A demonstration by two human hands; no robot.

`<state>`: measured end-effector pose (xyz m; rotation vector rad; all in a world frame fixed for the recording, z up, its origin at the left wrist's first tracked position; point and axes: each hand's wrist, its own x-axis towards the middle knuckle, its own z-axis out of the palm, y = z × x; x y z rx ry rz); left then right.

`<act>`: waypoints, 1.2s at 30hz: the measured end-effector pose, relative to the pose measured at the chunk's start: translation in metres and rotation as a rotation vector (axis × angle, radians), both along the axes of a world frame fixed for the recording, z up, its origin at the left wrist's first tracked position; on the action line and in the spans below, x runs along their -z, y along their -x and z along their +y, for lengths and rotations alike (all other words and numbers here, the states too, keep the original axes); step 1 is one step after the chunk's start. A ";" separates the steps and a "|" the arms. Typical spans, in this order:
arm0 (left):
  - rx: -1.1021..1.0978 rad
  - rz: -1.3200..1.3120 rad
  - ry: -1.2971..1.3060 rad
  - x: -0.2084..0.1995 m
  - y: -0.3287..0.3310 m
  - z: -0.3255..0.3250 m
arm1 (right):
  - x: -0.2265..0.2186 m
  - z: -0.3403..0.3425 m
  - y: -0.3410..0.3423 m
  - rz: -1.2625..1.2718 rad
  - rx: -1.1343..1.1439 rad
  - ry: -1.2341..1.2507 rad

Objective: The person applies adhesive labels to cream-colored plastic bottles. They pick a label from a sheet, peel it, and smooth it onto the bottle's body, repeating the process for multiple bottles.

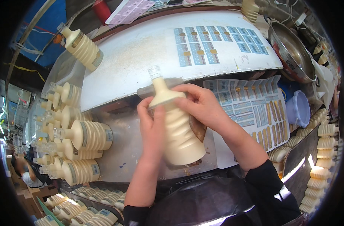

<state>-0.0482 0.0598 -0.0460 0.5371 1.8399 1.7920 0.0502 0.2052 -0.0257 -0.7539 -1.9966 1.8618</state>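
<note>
A cream plastic bottle point(184, 145) with a swirled, ribbed body and a clear threaded neck is tilted between my hands at the near edge of the white board. My left hand point(152, 128) is closed round its left shoulder, slightly blurred, thumb toward me. My right hand point(202, 103) presses on the right shoulder with thumb and fingers. Whether a label lies beneath those fingers I cannot make out. A grey-brown pad point(145, 91) shows behind the neck. Right of the bottle, a sheet of blue and gold labels point(251, 113) lies beside my right forearm.
The white board point(130, 71) holds peeled-out blue labels point(196, 52) in rows and a standing labelled bottle point(83, 49). Stacked bottles point(91, 135) lie at left, with more in crates point(319, 162) at right. A metal pan point(292, 49) and lilac bucket point(298, 109) stand at right.
</note>
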 end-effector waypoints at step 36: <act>-0.002 0.029 -0.041 0.007 0.003 0.003 | 0.012 0.010 0.001 0.150 -0.037 0.333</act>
